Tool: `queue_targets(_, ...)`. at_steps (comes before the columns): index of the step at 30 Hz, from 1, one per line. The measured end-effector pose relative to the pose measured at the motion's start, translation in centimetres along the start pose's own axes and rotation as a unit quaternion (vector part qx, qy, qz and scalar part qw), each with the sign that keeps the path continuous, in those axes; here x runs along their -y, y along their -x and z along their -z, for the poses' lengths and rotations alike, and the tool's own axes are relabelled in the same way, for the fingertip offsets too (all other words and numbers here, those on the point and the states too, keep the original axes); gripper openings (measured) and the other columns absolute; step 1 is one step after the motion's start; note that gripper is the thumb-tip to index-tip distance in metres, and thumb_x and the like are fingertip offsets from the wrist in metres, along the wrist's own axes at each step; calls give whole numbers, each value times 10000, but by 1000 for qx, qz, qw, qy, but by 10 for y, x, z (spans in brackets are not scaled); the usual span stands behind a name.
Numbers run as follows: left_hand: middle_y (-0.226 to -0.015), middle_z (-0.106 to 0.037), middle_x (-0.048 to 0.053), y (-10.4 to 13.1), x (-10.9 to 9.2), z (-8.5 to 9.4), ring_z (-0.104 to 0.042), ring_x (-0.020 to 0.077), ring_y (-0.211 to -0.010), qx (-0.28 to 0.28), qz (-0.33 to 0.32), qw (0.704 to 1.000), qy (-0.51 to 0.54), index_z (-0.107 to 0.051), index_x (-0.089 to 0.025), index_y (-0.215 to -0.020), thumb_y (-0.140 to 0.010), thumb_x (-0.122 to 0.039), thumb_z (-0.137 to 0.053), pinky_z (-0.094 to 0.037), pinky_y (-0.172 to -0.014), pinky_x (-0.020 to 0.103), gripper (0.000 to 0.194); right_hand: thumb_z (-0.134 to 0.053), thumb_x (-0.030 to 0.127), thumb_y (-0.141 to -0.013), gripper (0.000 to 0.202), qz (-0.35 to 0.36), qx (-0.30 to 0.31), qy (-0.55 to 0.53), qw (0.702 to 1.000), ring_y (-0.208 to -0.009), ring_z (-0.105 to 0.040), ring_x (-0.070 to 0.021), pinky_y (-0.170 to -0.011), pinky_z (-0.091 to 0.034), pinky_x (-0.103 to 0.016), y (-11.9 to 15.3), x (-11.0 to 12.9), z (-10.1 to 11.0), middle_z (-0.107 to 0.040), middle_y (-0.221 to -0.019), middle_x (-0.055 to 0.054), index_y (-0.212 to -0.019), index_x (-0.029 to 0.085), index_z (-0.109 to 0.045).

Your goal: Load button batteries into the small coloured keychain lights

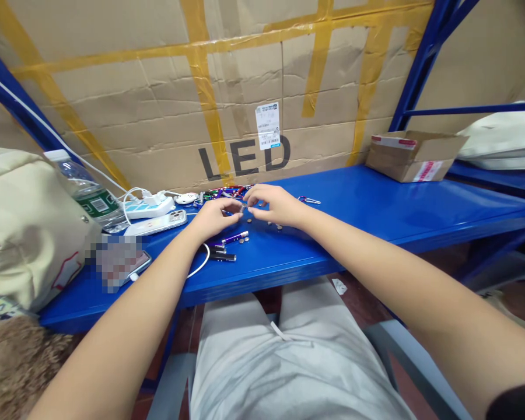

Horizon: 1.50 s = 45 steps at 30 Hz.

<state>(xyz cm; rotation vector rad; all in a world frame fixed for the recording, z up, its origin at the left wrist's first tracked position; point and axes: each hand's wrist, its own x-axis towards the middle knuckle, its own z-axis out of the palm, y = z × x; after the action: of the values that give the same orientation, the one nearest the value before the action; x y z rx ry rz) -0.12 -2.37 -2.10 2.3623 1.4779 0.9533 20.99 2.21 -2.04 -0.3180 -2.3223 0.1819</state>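
Observation:
Over the blue shelf, my left hand (pixel 219 219) and my right hand (pixel 273 204) meet fingertip to fingertip. Both are closed in a pinch around something tiny and pale, too small to name. Small coin-like silver discs (pixel 279 227) lie beneath and beside my right hand. In front of my left hand rests a slim purple metal tube (pixel 235 238), like a small penlight, with more discs at its end. Nearer to me are black tubes (pixel 223 257) of similar shape. Behind my hands spreads a pile of coloured metal tubes and clips (pixel 227 191), partly hidden by my fingers.
A power strip (pixel 151 205), a white phone (pixel 157 222) and another phone with a cable (pixel 142 262) are on the left, beside a water bottle (pixel 91 198) and a beige bag (pixel 30 221). A carabiner (pixel 310 200) and an open carton (pixel 413 154) are on the right.

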Motion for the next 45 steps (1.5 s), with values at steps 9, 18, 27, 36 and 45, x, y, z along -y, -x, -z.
queue_targets(9,-1036,-679,85,-2,9,5,-612,219,-964,77,-110,956,-262,-713,-192,-1065,-859,-223,-501,-468,-862,342,297,-619,135,-767,117,-180,121,61,974,-780,-632,-163,-715,-460,-259,2,-9,2,-716,-856,-37,-825,170,-715)
queue_targets(18,-1022,-667,120,-1,-17,-1,-554,312,-1007,48,-146,873,-463,-732,-206,-998,-895,-183,-516,-385,-790,429,241,-613,107,-768,139,-196,154,59,967,-659,-614,-127,-634,-434,-229,1,-3,3,-720,-785,-15,-828,168,-723)
queue_targets(27,-1039,-671,89,-2,-5,-2,-610,257,-975,66,-82,919,-380,-676,-203,-1048,-873,-157,-477,-448,-795,365,269,-619,107,-760,129,-206,150,42,966,-598,-593,-119,-578,-430,-227,2,-5,2,-708,-765,-17,-825,164,-715)
queue_targets(36,-1022,-692,77,-2,2,2,-636,227,-946,24,-87,972,-215,-643,-169,-984,-803,-200,-520,-480,-872,339,221,-607,153,-792,103,-87,79,28,993,-775,-615,-151,-730,-438,-262,2,-8,0,-705,-846,-35,-842,158,-697)
queue_targets(45,-977,-701,64,-1,-2,1,-635,222,-908,22,-79,977,-197,-651,-179,-958,-800,-245,-507,-481,-848,336,223,-606,183,-801,108,1,46,25,999,-790,-608,-161,-758,-429,-275,0,-3,-2,-689,-853,-40,-879,155,-677)
